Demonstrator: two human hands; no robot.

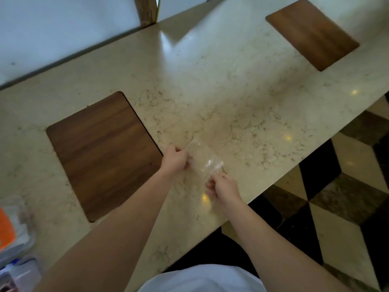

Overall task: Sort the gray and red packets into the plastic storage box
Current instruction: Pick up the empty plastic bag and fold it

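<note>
A: Start close. What's at the near left edge?

B: A blurred heap of papers or packets (pixel 14 226), one patch orange, with something pale and plastic (pixel 20 275) below it. Too smeared to say whether those are the gray and red packets.

A: And the hands?

B: Both reach over the counter (pixel 210 85). The left hand (pixel 174 160) has its fingers curled on one side of a clear plastic box (pixel 205 161); the right hand (pixel 223 188) pinches the nearer edge of it. The box is just above or on the stone, between the wooden inlay (pixel 103 152) and the counter's front edge.

A: Is it a box for sure?

B: I can't be certain. It's transparent and blurred; it could be just a lid.

A: What could go wrong?

B: It sits near the front edge, with the tiled floor (pixel 341 207) below. Thin, slick plastic held by fingertips could slip or flex, and a tug from one side might pop it loose. Also, the heap lies well apart from the box, so packets carried across could drop.

A: Farther back?

B: A second wooden inlay (pixel 311 34), then the wall (pixel 63 24).
</note>
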